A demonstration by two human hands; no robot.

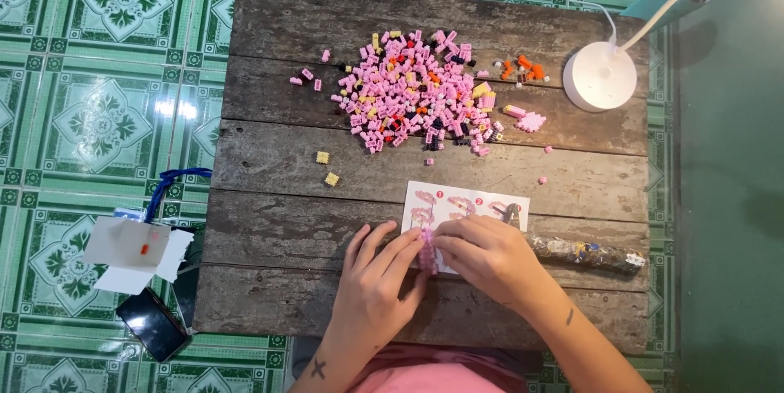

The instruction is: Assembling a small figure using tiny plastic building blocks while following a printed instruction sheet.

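Both hands meet over a small pink brick assembly at the near middle of a weathered wooden table. My left hand pinches it from the left and my right hand from the right. Under them lies a white instruction sheet with pink pictures. A large pile of tiny pink bricks mixed with yellow, orange and black ones covers the far middle.
Small orange bricks and a round white lamp base sit at the far right. Two yellow bricks lie left of centre. A foil-wrapped roll lies beside my right hand. A white box and a dark phone rest on the green tiled floor.
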